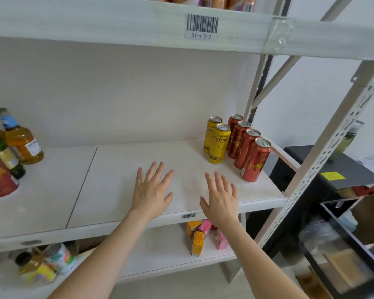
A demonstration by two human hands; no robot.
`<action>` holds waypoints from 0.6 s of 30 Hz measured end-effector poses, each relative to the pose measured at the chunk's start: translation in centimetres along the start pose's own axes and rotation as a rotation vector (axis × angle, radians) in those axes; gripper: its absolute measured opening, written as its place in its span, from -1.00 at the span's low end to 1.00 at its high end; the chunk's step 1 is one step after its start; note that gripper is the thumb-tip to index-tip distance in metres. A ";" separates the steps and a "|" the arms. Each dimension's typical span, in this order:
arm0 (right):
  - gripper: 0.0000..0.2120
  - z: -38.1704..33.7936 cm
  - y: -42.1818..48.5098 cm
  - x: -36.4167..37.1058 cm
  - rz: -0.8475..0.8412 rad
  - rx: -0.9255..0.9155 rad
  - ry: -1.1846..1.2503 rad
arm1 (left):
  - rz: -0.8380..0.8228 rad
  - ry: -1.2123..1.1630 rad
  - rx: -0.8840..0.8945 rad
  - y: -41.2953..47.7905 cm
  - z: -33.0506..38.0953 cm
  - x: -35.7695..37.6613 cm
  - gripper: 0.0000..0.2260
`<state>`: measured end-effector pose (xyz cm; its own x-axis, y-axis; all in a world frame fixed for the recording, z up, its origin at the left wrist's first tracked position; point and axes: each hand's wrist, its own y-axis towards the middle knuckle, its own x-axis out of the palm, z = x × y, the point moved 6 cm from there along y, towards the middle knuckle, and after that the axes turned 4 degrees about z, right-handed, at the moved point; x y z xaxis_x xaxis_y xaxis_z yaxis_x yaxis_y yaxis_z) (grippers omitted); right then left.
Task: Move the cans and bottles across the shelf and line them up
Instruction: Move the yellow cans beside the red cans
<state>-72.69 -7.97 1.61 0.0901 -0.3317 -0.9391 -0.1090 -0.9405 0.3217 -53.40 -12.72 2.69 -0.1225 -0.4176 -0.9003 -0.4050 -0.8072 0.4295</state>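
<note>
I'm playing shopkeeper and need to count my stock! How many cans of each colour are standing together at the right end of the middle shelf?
Yellow cans: 2
Red cans: 4
Total: 6

Glossy metal cans (255, 160) on a matt, perhaps laminate, shelf (121, 169).

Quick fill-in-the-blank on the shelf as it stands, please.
1. The row of red cans at the right end of the shelf holds ___ cans.
2. Left of them stand ___ yellow cans.
3. The left hand and right hand hold ___.
4. The amber bottle stands at the shelf's ___ end.
Missing: four; two; nothing; left.
</note>
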 end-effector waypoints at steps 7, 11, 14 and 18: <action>-0.30 -6.1 -5.4 -1.6 0.071 -0.066 -0.016 | -0.010 0.026 -0.077 -8.0 -3.0 -4.1 -0.41; -0.29 -10.7 -8.1 -1.5 0.057 -0.105 -0.034 | -0.004 0.037 -0.115 -12.8 -6.5 -6.1 -0.40; -0.30 -14.9 -9.6 -1.8 0.052 -0.153 -0.034 | -0.027 0.076 -0.150 -16.1 -9.7 -7.0 -0.41; -0.30 -21.3 -11.7 -1.8 0.049 -0.170 -0.002 | -0.061 0.107 -0.212 -20.7 -14.8 -8.0 -0.40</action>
<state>-50.54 2.07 2.08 0.0871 -0.3775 -0.9219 0.0557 -0.9221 0.3828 -30.59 1.12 2.04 -0.0021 -0.3980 -0.9174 -0.2081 -0.8971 0.3897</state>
